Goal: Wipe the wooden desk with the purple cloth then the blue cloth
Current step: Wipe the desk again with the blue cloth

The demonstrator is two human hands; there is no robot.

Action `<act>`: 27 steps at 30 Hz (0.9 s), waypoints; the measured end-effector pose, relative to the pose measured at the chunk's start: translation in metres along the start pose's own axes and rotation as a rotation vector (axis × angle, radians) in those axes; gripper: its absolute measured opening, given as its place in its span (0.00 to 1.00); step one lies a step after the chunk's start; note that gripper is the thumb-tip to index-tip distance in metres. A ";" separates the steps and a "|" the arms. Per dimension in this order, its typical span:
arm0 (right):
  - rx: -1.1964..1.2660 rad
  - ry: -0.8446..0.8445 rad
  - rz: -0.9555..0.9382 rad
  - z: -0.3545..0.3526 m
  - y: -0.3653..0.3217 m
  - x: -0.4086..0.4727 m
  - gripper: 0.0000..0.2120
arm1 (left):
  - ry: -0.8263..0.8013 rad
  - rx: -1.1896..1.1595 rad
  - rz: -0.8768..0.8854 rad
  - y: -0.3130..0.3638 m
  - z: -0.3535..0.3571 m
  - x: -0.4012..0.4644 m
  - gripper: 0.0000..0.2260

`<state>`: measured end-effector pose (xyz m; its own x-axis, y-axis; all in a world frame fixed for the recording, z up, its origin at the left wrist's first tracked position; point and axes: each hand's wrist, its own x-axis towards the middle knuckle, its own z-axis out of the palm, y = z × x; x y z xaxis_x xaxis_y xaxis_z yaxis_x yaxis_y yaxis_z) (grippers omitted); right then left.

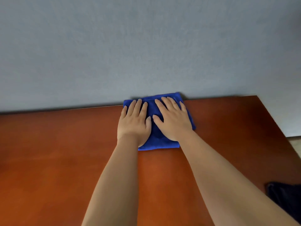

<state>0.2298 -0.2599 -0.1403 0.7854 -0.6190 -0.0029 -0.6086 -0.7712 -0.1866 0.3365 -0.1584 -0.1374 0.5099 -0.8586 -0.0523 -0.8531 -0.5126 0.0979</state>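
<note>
both hands press blue cloth (156,137) against wall (130,46); dark object (286,196) right.

Plain grey-blue wall (146,46) behind

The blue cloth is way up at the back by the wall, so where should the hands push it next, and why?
Probably pull it back toward the body. Both the left hand and right hand press flat on the blue cloth, which already sits at the far edge of the wooden desk against the wall, so bare wood lies nearer.
</note>
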 end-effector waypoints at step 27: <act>0.030 0.060 -0.017 0.013 -0.041 -0.108 0.37 | -0.043 -0.002 -0.023 0.002 -0.001 -0.120 0.25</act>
<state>0.1714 -0.1591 -0.1447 0.7869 -0.6142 0.0594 -0.5907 -0.7776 -0.2154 0.2739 -0.0561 -0.1298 0.5238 -0.8463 -0.0973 -0.8412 -0.5318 0.0977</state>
